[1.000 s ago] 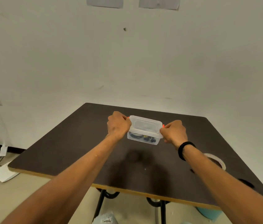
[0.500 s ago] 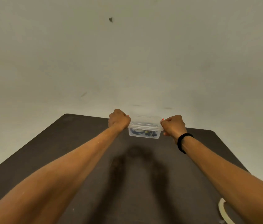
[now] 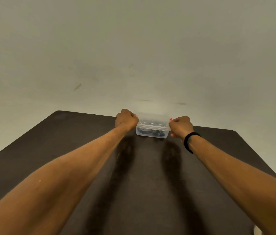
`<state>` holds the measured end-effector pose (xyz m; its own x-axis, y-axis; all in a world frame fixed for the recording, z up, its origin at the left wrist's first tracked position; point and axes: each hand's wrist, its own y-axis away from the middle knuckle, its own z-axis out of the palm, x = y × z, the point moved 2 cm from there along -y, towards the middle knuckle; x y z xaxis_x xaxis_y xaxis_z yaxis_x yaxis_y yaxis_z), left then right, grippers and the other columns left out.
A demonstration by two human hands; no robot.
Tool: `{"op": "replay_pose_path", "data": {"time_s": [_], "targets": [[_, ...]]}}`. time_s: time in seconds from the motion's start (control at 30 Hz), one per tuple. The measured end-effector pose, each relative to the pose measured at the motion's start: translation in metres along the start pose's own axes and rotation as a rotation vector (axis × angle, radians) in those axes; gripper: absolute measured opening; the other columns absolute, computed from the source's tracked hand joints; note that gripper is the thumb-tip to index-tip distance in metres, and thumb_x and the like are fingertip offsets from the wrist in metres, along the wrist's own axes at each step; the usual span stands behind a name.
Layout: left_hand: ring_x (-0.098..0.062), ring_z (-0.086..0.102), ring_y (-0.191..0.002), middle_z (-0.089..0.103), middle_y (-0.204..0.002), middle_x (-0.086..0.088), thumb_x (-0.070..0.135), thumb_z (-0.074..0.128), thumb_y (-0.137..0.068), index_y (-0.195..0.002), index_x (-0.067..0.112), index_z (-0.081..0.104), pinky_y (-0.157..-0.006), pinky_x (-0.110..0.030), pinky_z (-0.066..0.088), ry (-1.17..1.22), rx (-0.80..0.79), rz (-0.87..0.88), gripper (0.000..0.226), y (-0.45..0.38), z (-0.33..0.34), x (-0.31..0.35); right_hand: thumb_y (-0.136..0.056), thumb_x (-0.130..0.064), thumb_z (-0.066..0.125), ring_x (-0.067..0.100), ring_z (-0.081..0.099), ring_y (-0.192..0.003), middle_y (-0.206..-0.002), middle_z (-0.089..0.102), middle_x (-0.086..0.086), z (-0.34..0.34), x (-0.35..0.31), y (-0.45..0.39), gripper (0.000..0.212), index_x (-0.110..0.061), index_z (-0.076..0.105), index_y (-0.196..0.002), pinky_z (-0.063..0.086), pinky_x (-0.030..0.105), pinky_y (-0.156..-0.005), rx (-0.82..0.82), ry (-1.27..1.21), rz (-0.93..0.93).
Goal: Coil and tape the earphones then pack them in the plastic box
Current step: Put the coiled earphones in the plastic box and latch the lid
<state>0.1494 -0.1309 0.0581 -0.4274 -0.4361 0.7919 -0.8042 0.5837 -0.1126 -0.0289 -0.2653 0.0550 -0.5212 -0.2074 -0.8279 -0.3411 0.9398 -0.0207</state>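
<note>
A clear plastic box (image 3: 152, 127) with its lid on stands at the far edge of the dark table (image 3: 62, 141), close to the wall. Through its front wall I see the coiled dark blue earphones (image 3: 150, 132) inside. My left hand (image 3: 126, 119) grips the box's left end and my right hand (image 3: 181, 126) grips its right end, both with fingers curled. Small red tabs show at the lid's two ends next to my fingers. A black band circles my right wrist.
A pale wall (image 3: 133, 56) rises directly behind the table's far edge. A bit of the white tape roll (image 3: 257, 232) shows at the bottom right corner of the view.
Both hands have carried the box away from me toward the table's far edge. The view has tilted and moved in, so the floor and most of the tape roll have dropped out of sight.
</note>
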Motion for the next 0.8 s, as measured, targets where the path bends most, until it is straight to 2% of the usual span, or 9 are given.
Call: {"op": "replay_pose_path", "data": {"time_s": [0.13,0.2,0.27,0.33,0.4,0.5,0.6,0.73,0.8], "targets": [[-0.03,0.067,-0.111,0.073,-0.111,-0.007,0.027,0.06,-0.104,-0.108,0.009,0.073,-0.088,-0.036,0.054,-0.027,0.007,0.016,0.023,0.004,-0.002,0.002,-0.104,-0.027,0.06,0.023,0.062,-0.072,-0.107,0.072,0.02,-0.005,0.0,0.004,0.037,0.005,0.068,-0.121,0.066,0.046,-0.081,-0.042,0.039,-0.012],[-0.031,0.061,-0.128,0.066,-0.137,-0.01,0.031,0.06,-0.104,-0.134,0.009,0.065,-0.103,-0.039,0.051,-0.093,0.014,0.057,0.038,0.012,-0.009,0.005,-0.105,-0.034,0.057,0.03,0.066,-0.077,-0.112,0.073,0.024,-0.014,-0.003,0.011,0.044,0.008,0.068,-0.117,0.063,0.051,-0.087,-0.024,0.1,-0.052],[-0.031,0.057,-0.134,0.059,-0.148,-0.012,0.035,0.062,-0.102,-0.145,0.011,0.057,-0.11,-0.041,0.048,-0.148,0.006,0.089,0.049,0.021,-0.021,0.006,-0.105,-0.036,0.057,0.036,0.069,-0.083,-0.116,0.072,0.027,-0.028,-0.007,0.024,0.047,0.009,0.067,-0.117,0.06,0.053,-0.091,-0.013,0.202,-0.114],[-0.031,0.057,-0.133,0.06,-0.146,-0.012,0.034,0.064,-0.1,-0.143,0.011,0.059,-0.11,-0.042,0.049,-0.198,-0.014,0.113,0.049,0.032,-0.037,0.009,-0.103,-0.032,0.06,0.043,0.07,-0.097,-0.121,0.069,0.031,-0.046,-0.013,0.04,0.047,0.011,0.066,-0.12,0.057,0.055,-0.094,-0.007,0.316,-0.197],[-0.032,0.059,-0.129,0.061,-0.143,-0.012,0.03,0.064,-0.098,-0.139,0.012,0.062,-0.107,-0.043,0.051,-0.266,-0.055,0.14,0.045,0.051,-0.057,0.015,-0.102,-0.029,0.061,0.043,0.065,-0.111,-0.123,0.068,0.028,-0.069,-0.019,0.061,0.041,0.007,0.067,-0.121,0.055,0.053,-0.097,-0.021,0.484,-0.302],[-0.032,0.065,-0.116,0.067,-0.132,-0.013,0.026,0.063,-0.097,-0.129,0.013,0.067,-0.101,-0.044,0.055,-0.443,-0.151,0.194,0.035,0.094,-0.086,0.023,-0.101,-0.031,0.061,0.033,0.066,-0.107,-0.12,0.07,0.016,-0.103,-0.023,0.105,0.031,-0.005,0.07,-0.114,0.056,0.046,-0.094,-0.13,0.729,-0.409],[-0.03,0.067,-0.112,0.069,-0.126,-0.01,0.025,0.067,-0.094,-0.124,0.015,0.069,-0.102,-0.045,0.055,-0.59,-0.279,0.261,0.032,0.153,-0.104,0.027,-0.1,-0.035,0.065,0.032,0.068,-0.105,-0.119,0.072,0.015,-0.133,-0.016,0.161,0.031,-0.008,0.071,-0.114,0.058,0.044,-0.093,-0.232,0.837,-0.421],[-0.028,0.068,-0.109,0.071,-0.122,-0.009,0.027,0.069,-0.093,-0.121,0.016,0.072,-0.103,-0.045,0.055,-0.652,-0.329,0.331,0.03,0.226,-0.11,0.032,-0.1,-0.035,0.066,0.03,0.069,-0.105,-0.118,0.072,0.013,-0.172,-0.001,0.226,0.031,-0.01,0.07,-0.118,0.053,0.036,-0.08,-0.215,0.885,-0.45],[-0.028,0.068,-0.11,0.071,-0.123,-0.009,0.029,0.069,-0.094,-0.123,0.016,0.07,-0.104,-0.046,0.055,-0.649,-0.331,0.343,0.031,0.26,-0.107,0.032,-0.101,-0.033,0.067,0.03,0.069,-0.104,-0.117,0.073,0.014,-0.188,0.009,0.253,0.03,-0.008,0.072,-0.116,0.057,0.039,-0.086,-0.196,0.877,-0.463]]}}
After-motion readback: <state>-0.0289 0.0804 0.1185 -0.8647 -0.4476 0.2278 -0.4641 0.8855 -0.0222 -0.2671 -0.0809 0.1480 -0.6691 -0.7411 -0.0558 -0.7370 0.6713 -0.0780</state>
